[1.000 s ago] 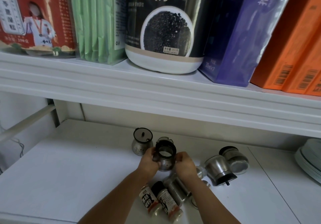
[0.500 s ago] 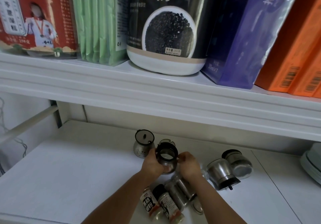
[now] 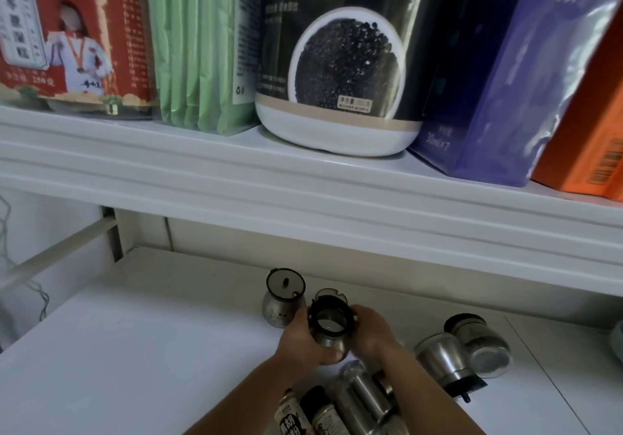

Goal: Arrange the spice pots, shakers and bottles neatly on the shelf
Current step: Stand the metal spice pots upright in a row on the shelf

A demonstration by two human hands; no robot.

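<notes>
My left hand [image 3: 300, 336] and my right hand [image 3: 372, 331] grip one steel spice pot [image 3: 328, 328] between them, upright, its hinged lid flipped open at the back. Just left of it a second steel pot [image 3: 281, 299] stands upright with its dark lid shut. Two more pots lie on their sides to the right: a steel pot [image 3: 441, 360] and a pot with dark contents [image 3: 482, 343]. Below my wrists lie two labelled shakers [image 3: 303, 416] and some steel shakers [image 3: 367, 397], partly hidden by my forearms.
The white lower shelf [image 3: 135, 350] spreads out to the left. The upper shelf board [image 3: 303, 185] overhangs close above, loaded with a black-and-white tub [image 3: 340, 63], green packets, a red box, a purple bag and orange boxes. A plate edge [image 3: 618, 336] shows far right.
Both hands stay on the open pot, which has shifted slightly toward the back beside the upright pot. The other pots and shakers have not moved.
</notes>
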